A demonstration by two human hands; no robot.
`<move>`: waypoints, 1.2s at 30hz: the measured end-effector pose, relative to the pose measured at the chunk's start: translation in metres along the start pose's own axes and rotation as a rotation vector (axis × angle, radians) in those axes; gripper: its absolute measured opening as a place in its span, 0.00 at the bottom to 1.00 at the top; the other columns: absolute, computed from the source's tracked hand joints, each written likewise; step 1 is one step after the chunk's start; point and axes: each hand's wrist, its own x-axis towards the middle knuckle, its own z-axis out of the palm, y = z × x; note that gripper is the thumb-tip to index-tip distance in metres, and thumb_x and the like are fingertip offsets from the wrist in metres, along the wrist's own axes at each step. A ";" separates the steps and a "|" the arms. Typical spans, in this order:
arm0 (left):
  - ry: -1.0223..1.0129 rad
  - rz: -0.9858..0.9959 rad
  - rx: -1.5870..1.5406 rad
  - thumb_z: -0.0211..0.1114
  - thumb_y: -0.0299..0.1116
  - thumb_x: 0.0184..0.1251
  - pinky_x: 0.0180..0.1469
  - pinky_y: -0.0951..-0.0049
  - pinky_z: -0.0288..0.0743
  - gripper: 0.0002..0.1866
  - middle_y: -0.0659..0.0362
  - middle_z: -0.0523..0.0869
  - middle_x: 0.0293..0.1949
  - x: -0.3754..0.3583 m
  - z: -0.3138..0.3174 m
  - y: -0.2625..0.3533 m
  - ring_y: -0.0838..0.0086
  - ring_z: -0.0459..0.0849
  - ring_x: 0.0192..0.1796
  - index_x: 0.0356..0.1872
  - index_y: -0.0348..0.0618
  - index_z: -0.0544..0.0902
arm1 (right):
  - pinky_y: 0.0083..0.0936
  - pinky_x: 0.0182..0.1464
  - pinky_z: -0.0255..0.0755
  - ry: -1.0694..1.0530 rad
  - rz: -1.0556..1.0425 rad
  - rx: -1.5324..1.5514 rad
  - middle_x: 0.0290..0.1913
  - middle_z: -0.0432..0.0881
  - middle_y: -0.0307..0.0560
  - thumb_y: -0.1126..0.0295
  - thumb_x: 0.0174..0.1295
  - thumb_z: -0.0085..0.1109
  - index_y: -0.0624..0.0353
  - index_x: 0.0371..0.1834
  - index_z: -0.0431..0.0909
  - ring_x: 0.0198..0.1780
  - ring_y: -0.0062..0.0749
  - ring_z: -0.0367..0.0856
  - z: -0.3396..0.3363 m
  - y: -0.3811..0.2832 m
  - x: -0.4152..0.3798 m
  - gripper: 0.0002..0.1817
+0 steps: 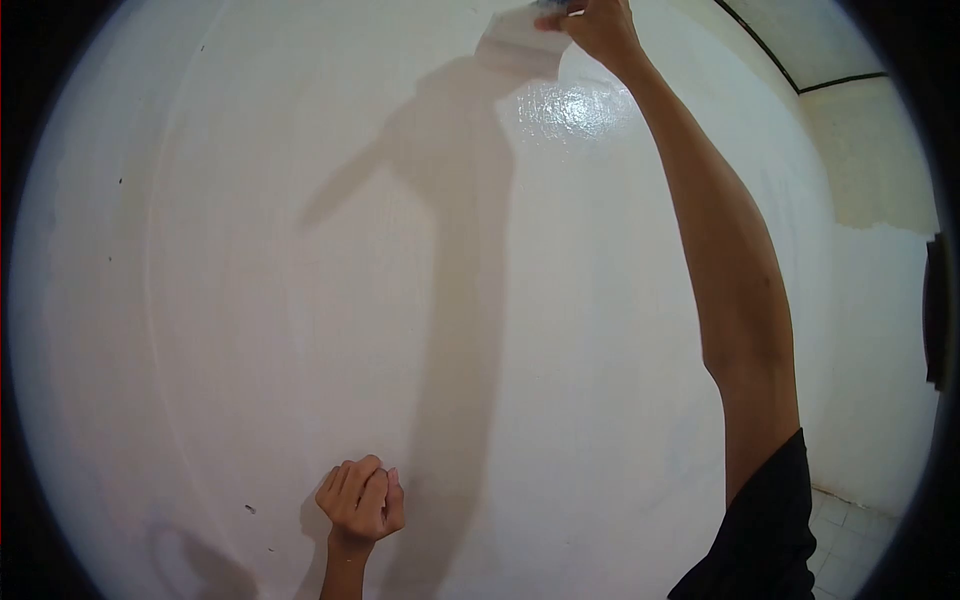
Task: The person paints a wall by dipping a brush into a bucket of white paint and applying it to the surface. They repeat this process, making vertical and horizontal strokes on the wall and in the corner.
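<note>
High on the pale wall (350, 300), my right hand (600, 30) grips a wide, flat paintbrush (520, 45) with a whitish head. The brush lies against the wall or very close to it; its handle is mostly hidden by my fingers and the frame's top edge. Just below it, a wet patch (575, 110) shines in the light. My left hand (362, 500) is low in front of the wall, its fingers curled into a fist with nothing showing in it.
My arm casts a long shadow (460, 300) down the wall. Small dark marks dot the left side. At the right are a corner, an adjoining wall (870, 300) with a patchy upper part, a dark object (935, 310) at the edge, and a tiled floor (850, 530).
</note>
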 end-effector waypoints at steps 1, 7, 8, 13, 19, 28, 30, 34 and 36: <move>0.009 -0.004 -0.014 0.65 0.20 0.48 0.21 0.73 0.60 0.12 0.58 0.79 0.27 -0.001 0.000 0.000 0.70 0.69 0.19 0.18 0.41 0.69 | 0.35 0.43 0.81 0.086 -0.022 -0.043 0.33 0.87 0.52 0.69 0.41 0.80 0.62 0.35 0.84 0.37 0.43 0.87 0.005 0.003 0.005 0.18; 0.022 0.008 -0.013 0.65 0.20 0.48 0.21 0.74 0.59 0.12 0.58 0.78 0.26 -0.001 -0.001 -0.001 0.70 0.68 0.18 0.17 0.41 0.69 | 0.30 0.39 0.80 0.175 -0.116 0.173 0.34 0.88 0.52 0.78 0.47 0.74 0.62 0.36 0.85 0.37 0.36 0.88 0.020 0.000 0.007 0.12; 0.024 0.004 -0.011 0.65 0.20 0.48 0.21 0.73 0.59 0.12 0.58 0.78 0.26 -0.001 0.000 0.000 0.70 0.68 0.18 0.17 0.41 0.69 | 0.29 0.38 0.80 0.169 -0.109 0.263 0.34 0.88 0.52 0.80 0.47 0.73 0.62 0.36 0.86 0.36 0.34 0.88 0.024 0.004 0.005 0.11; 0.003 -0.001 0.006 0.65 0.21 0.47 0.21 0.73 0.57 0.11 0.58 0.78 0.26 -0.003 0.000 -0.001 0.70 0.68 0.18 0.18 0.41 0.69 | 0.27 0.40 0.80 0.136 -0.135 0.267 0.34 0.88 0.50 0.78 0.48 0.74 0.65 0.35 0.84 0.36 0.32 0.87 0.020 0.002 -0.048 0.11; 0.003 -0.015 -0.003 0.65 0.21 0.46 0.22 0.72 0.57 0.11 0.58 0.77 0.25 -0.005 -0.001 0.002 0.70 0.68 0.18 0.18 0.41 0.69 | 0.30 0.40 0.82 -0.195 -0.230 0.253 0.41 0.89 0.39 0.80 0.47 0.76 0.57 0.36 0.85 0.41 0.33 0.88 -0.071 -0.034 -0.175 0.14; -0.026 -0.020 0.039 0.64 0.22 0.46 0.21 0.72 0.54 0.10 0.58 0.76 0.23 -0.008 0.001 0.006 0.69 0.66 0.17 0.17 0.41 0.70 | 0.28 0.43 0.79 -0.292 0.072 0.272 0.35 0.88 0.45 0.81 0.48 0.75 0.64 0.37 0.84 0.41 0.30 0.86 -0.089 -0.014 -0.126 0.13; -0.027 -0.001 0.039 0.64 0.22 0.46 0.21 0.72 0.53 0.09 0.57 0.76 0.22 -0.007 0.000 0.007 0.69 0.65 0.17 0.17 0.40 0.70 | 0.27 0.42 0.79 -0.174 0.061 0.223 0.34 0.88 0.46 0.80 0.50 0.74 0.65 0.38 0.84 0.39 0.28 0.86 -0.070 0.011 -0.095 0.12; -0.057 0.020 0.048 0.62 0.22 0.48 0.21 0.72 0.54 0.08 0.57 0.76 0.22 -0.013 -0.002 0.010 0.69 0.64 0.17 0.18 0.39 0.71 | 0.24 0.48 0.76 0.029 0.107 -0.054 0.39 0.89 0.47 0.77 0.54 0.73 0.66 0.40 0.84 0.42 0.29 0.86 -0.039 0.056 -0.044 0.11; -0.070 0.011 0.054 0.62 0.22 0.49 0.21 0.71 0.54 0.07 0.57 0.76 0.21 -0.016 -0.008 0.000 0.69 0.64 0.18 0.19 0.39 0.72 | 0.27 0.41 0.78 0.128 -0.008 0.001 0.35 0.88 0.52 0.78 0.49 0.74 0.67 0.35 0.83 0.36 0.32 0.87 -0.018 0.065 -0.021 0.11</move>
